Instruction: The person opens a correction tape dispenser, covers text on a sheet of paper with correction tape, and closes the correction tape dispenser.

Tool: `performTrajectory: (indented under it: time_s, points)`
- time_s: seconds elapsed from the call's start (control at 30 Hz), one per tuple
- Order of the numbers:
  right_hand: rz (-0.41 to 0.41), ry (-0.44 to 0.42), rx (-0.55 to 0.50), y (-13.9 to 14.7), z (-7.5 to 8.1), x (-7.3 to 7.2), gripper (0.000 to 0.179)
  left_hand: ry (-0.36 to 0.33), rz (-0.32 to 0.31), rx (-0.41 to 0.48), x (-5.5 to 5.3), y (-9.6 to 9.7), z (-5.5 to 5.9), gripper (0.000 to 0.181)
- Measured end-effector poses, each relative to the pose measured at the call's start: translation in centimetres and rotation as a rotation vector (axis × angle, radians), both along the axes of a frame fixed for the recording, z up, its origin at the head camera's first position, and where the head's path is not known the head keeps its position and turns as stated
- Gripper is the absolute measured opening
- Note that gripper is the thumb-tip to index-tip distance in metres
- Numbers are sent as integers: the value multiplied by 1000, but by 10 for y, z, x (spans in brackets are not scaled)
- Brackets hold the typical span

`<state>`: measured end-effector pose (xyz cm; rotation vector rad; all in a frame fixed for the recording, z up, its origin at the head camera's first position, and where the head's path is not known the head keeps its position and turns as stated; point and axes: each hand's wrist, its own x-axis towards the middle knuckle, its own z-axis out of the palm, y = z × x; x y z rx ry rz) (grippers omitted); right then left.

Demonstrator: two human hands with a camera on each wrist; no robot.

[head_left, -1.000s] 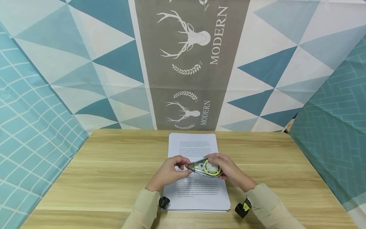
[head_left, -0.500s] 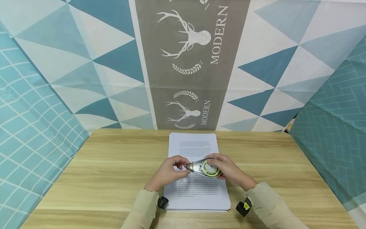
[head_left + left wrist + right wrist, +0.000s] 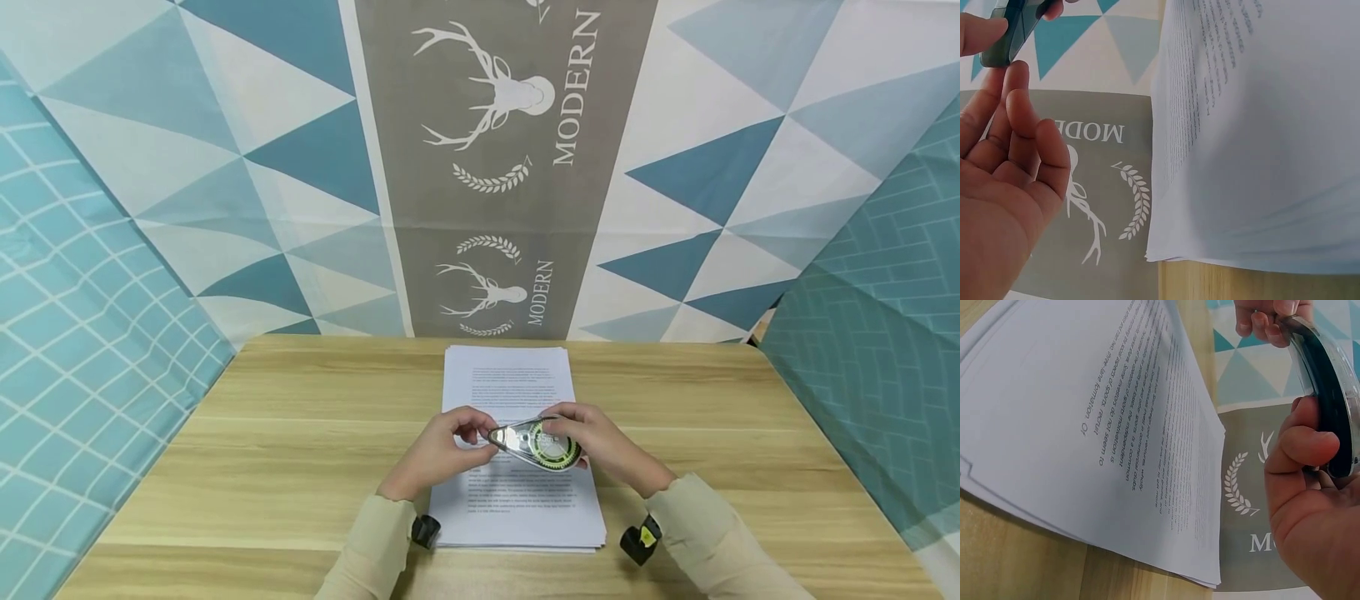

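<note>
A correction tape dispenser (image 3: 528,441), teardrop-shaped with a clear body and a yellow-green wheel, is held above a stack of printed paper (image 3: 517,529). My right hand (image 3: 600,442) grips its wide round end, thumb on top and fingers curled beneath. At the narrow tip, my left hand (image 3: 444,450) pinches between thumb and index finger. In the left wrist view, the other fingers of the left hand (image 3: 1013,156) are loosely bent below the tip. The right wrist view catches the dispenser's dark edge (image 3: 1325,394) from the side.
The paper stack lies on a wooden table (image 3: 300,467), with its sheets slightly uneven at the near edge. Behind the table rises a patterned cloth backdrop (image 3: 480,208). Each wrist carries a small black camera, such as the left one (image 3: 426,531).
The dispenser has tilted a little and its face catches more light. Both hands keep their hold in nearly the same spot.
</note>
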<state>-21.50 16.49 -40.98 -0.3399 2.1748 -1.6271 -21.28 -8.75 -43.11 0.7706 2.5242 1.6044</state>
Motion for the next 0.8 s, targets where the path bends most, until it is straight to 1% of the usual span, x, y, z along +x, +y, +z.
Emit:
performTrajectory:
  time_s: [0.1,0.2,0.33,0.43,0.53,0.63,0.8]
  points:
    - [-3,-9,-18,0,0,0,38,32,-6,9,-1,-1,-2,24]
    - [-11,-13,-34,1,0,0,39,52,-2,1,-3,-2,-3,24]
    - [-48,-31,-40,6,0,0,42,80,8,-57,-3,-6,-3,21]
    - [-83,-48,-40,10,-1,0,42,115,4,-129,-4,-11,-3,18]
    - [-104,-63,-54,16,-1,-1,43,157,-12,-211,-7,-16,-6,10]
    - [-129,-76,-66,21,-1,-1,46,219,-31,-306,-12,-22,-9,5]
    - [-180,-82,-63,30,-1,-1,46,329,-73,-497,-17,-32,-13,7]
